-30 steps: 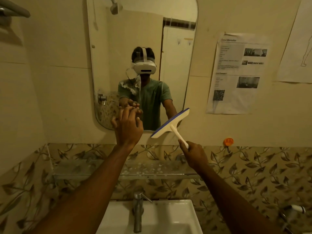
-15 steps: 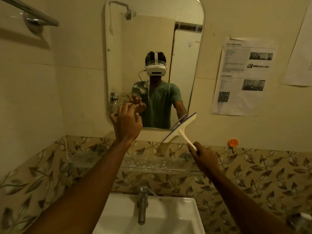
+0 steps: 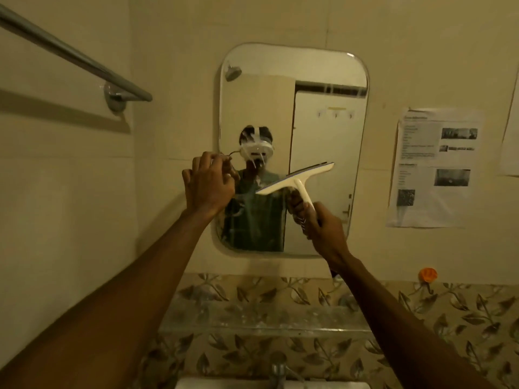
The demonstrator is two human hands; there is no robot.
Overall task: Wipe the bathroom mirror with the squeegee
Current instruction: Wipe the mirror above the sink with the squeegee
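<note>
right hand [image 3: 323,226] gripping squeegee [image 3: 297,179] against mirror [image 3: 323,122]

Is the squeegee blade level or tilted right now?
Tilted: the squeegee blade's right end sits higher against the mirror, handle held in the right hand.

Illumination is dim and warm, giving the whole scene a yellow-green cast. The grey metal towel rail [image 3: 75,56] casts a broad soft shadow on the wall below it, indicating light from above. A small glare spot sits at the top right corner of the rounded rectangular wall mirror [image 3: 323,122]. Wide-angle distortion bends the frame edges. Overall detail is soft.
</note>
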